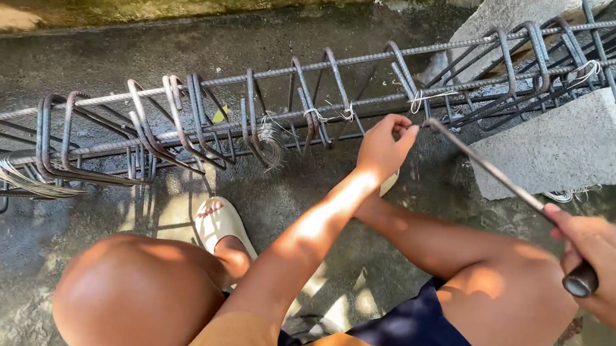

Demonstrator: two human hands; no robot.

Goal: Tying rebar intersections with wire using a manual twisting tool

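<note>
Left hand (384, 146) is out at the rebar cage (253, 115), fingers (403, 126) pinched shut on a bit of thin tie wire (426, 99) at a stirrup joint. Cage: ribbed dark steel bars running lengthwise, bent rectangular stirrups slung around them, several bunched and leaning just left of the fingers. Pale wire ties are twisted at joints either side of the pinch.

Right hand (608, 262) is wrapped tight round the black handle of a hook tool (503, 177) (thin smooth steel rod, bent tip). Tip sits just right of the left fingers, at the same joint; can't tell if it's caught the wire.

Far end of the cage rests on rough grey concrete blocks (566, 145), up and right of the fingers. A loose bundle of thin wire (21, 177) lies far left under the cage. Floor (185, 41) is damp, dark concrete. Bare knees and a pale sandal (222, 223) are below the fingers.
</note>
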